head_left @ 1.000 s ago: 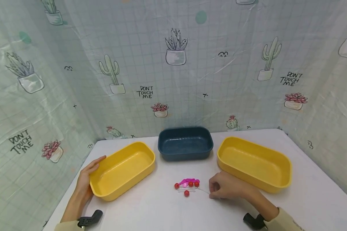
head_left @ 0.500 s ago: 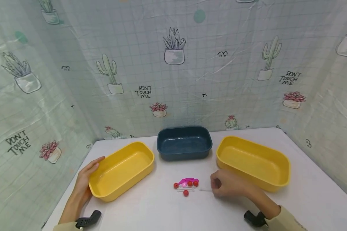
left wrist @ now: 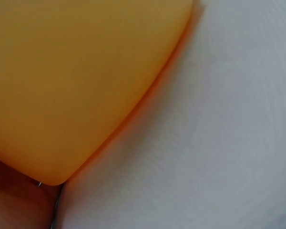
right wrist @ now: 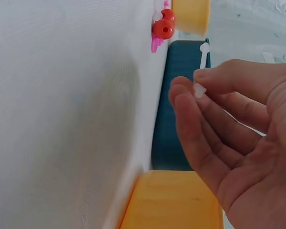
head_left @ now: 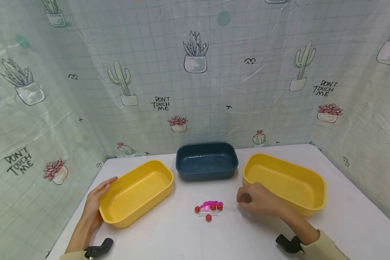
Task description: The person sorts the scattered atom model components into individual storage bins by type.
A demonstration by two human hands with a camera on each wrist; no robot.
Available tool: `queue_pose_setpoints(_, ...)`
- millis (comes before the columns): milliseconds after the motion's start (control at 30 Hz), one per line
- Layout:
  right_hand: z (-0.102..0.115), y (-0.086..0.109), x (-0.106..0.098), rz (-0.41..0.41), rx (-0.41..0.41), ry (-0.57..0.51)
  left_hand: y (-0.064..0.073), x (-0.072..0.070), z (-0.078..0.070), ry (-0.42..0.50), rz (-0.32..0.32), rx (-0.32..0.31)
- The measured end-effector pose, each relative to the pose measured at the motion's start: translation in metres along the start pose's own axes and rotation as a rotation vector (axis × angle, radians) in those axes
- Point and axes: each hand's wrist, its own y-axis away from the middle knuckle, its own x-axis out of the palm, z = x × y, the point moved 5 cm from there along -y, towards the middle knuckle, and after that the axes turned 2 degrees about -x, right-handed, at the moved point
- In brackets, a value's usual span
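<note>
My right hand (head_left: 260,200) pinches a white cotton swab (right wrist: 203,59) between thumb and fingertips, in front of the right yellow container (head_left: 287,178). Both knobbed ends of the swab stick out from the fingers in the right wrist view; the head view hides it. At the left, my left hand (head_left: 92,202) lies with extended fingers along the outer end of the other yellow container (head_left: 136,193). Between the hands, several red beads (head_left: 208,217), bright pink pieces (head_left: 211,204) and white cotton swabs (head_left: 209,213) form a small pile on the table.
A dark blue container (head_left: 207,177) stands at the back middle of the white table (head_left: 182,238), between the two yellow ones. Behind it hangs a cloth (head_left: 149,47) printed with cacti, which also covers both sides.
My right hand has lifted the cotton swab from beside the pile and moved back towards the right yellow container. The left hand stays at its container.
</note>
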Motion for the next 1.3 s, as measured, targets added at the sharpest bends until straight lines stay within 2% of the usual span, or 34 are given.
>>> queue_pose_setpoints(267, 0.008, -0.004, -0.004, -0.088, -0.075, -0.059, -0.001, -0.001, 0.001, -0.004, 0.018, -0.062)
queue_pose_setpoints(500, 0.024, -0.017, -0.006, -0.158, -0.122, -0.139, -0.001, -0.003, 0.003, -0.043, 0.01, -0.115)
queue_pose_setpoints(667, 0.043, -0.031, -0.007, -0.181, -0.167, -0.187, 0.0, -0.002, 0.003, -0.046, 0.005, -0.113)
queue_pose_setpoints(867, 0.068, -0.048, -0.009, -0.185, -0.262, -0.219, -0.001, 0.001, 0.002, -0.063, -0.002, -0.083)
queue_pose_setpoints(1067, 0.093, -0.066, -0.012, -0.204, -0.296, -0.256, -0.003, 0.001, 0.002, -0.115, -0.004, -0.078)
queue_pose_setpoints(1300, 0.119, -0.09, -0.012, -0.229, -0.345, -0.306, -0.004, 0.003, 0.003, -0.086, 0.023, -0.085)
